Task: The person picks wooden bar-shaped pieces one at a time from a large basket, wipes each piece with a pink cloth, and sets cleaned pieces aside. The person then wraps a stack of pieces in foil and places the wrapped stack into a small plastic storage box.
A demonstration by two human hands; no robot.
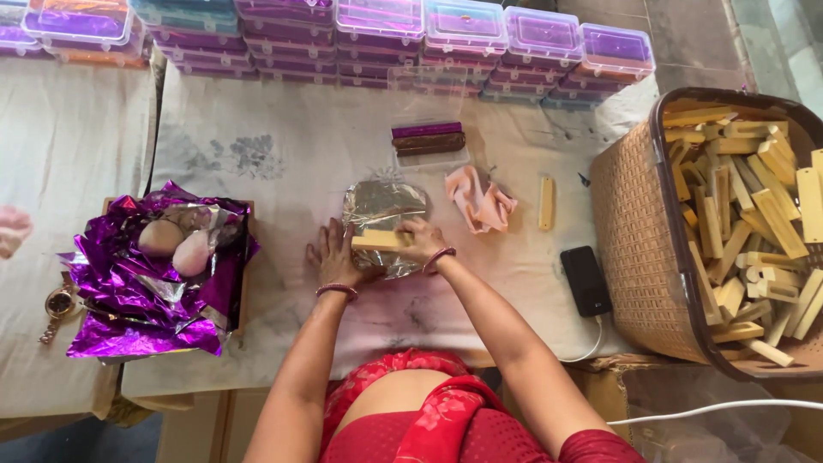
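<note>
The person in red clothing stands at the near edge of the table [283, 171], which is covered with a pale cloth. The left hand [334, 257] lies flat, fingers spread, on the edge of a silver foil sheet [381, 206]. The right hand [422, 240] has its fingers closed around one end of a pale wooden block [377, 241], which rests across the near part of the foil. Both wrists wear thin bangles.

To the right of the hands a black phone [585, 280] lies on the cloth with a white cable going from it. Further right a woven brown basket [630, 240] is full of similar wooden blocks. To the left, a pile of purple foil sheets [129, 300] carries two smooth round stones.

A little beyond the hands lie a crumpled pink cloth [478, 199] and one single wooden block [546, 203]. Behind them a purple wrapped bar [426, 130] sits beside a dark brown one. At the far edge stand rows of stacked clear plastic boxes [463, 34] with purple contents.
</note>
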